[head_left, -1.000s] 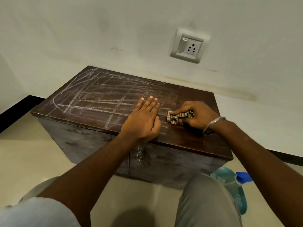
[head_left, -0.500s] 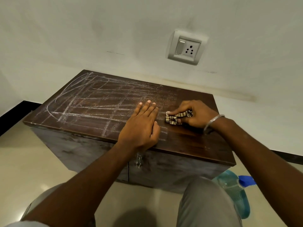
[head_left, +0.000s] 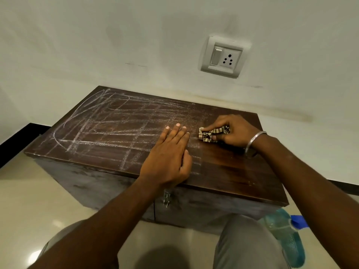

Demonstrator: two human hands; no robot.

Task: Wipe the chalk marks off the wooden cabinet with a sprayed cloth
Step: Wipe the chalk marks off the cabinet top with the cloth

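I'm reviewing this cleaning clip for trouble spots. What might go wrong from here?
1. The left hand lies flat on the chalk marks, so it may smear them or carry dust onto the wiped wood of the cabinet.
2. The cloth is bunched small in the right hand, so it might leave streaks.
3. The bottle on the floor sits by the right knee and could be knocked.
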